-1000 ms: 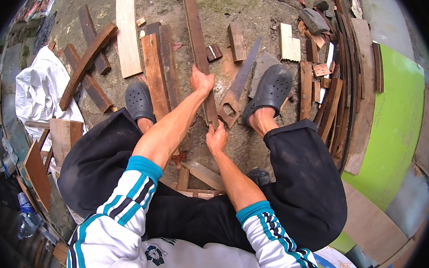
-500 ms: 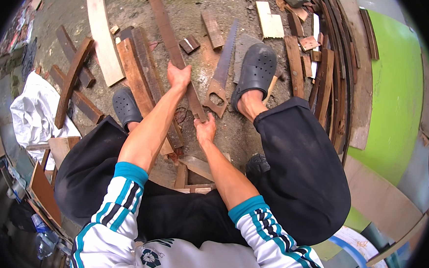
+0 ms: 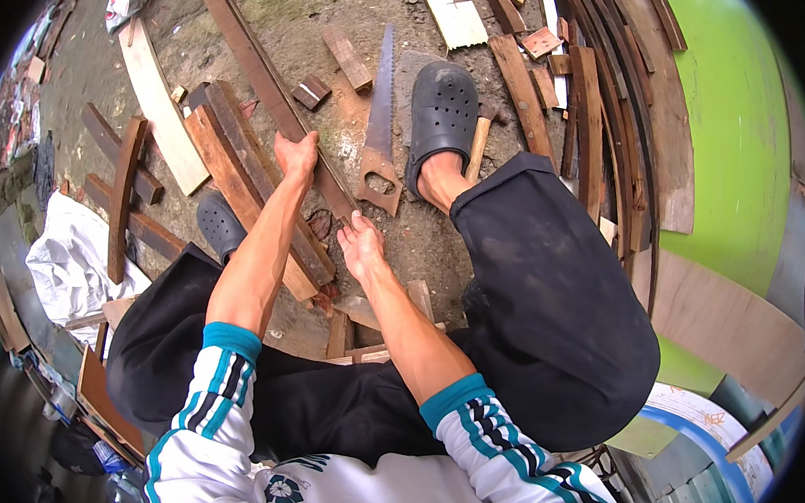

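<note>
Your left hand [image 3: 296, 156] has its fingers closed on a long dark wooden slat [image 3: 274, 91], which runs diagonally over the stacked planks [image 3: 241, 182] on the ground. Your right hand [image 3: 359, 246] rests at the slat's near end, fingers loosely curled; whether they grip it cannot be told. A handsaw [image 3: 380, 126] lies just beside, next to your right clog [image 3: 442, 111].

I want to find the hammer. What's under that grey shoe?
A hammer's wooden handle pokes out beside the grey shoe; its head is hidden against the shoe's side. The shoe stands on bare ground next to a saw. What lies beneath the sole cannot be seen.
</note>
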`<state>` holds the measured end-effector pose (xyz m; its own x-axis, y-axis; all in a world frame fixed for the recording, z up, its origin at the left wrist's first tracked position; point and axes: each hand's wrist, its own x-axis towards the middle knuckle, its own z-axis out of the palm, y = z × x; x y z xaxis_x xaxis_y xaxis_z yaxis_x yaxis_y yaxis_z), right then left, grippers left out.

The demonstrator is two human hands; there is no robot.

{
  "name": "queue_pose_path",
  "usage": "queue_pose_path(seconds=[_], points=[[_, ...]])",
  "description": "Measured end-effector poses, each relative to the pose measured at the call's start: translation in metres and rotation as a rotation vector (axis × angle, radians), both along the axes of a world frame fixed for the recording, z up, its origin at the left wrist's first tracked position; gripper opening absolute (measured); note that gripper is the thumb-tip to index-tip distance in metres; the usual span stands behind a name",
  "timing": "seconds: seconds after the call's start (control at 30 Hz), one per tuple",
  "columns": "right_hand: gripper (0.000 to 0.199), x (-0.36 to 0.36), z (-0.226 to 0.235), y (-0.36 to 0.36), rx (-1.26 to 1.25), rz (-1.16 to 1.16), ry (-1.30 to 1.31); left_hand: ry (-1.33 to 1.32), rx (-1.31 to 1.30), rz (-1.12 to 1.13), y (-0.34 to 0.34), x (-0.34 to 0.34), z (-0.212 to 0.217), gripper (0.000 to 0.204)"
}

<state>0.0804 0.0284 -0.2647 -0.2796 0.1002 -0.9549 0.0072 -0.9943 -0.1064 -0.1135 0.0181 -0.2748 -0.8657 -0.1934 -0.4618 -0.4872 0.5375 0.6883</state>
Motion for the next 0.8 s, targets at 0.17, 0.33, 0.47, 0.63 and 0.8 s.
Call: queue_pose_path(seconds=[0.17,0.33,0.47,0.63,0.8], points=[[0.059,-0.002,-0.007,-0.002,0.03,0.036,0.066,-0.005,-0.069,-0.02,0.001,-0.007,0.008,0.055],[0.052,-0.009,0.006,-0.001,0.125,0.144,-0.007,-0.002,-0.055,0.004,0.004,-0.008,0.007,0.058],[0.062,0.0,0.013,0.001,0.475,0.673,-0.11,0.004,-0.1,-0.005,0.004,-0.006,0.001,0.071],[0.064,0.003,0.023,0.011,0.944,1.277,-0.312,0.076,-0.388,-0.185,0.021,0.031,0.022,0.104],[0.055,0.002,0.017,0.027,1.091,1.451,-0.185,-0.075,-0.515,-0.098,0.031,0.033,0.022,0.1]])
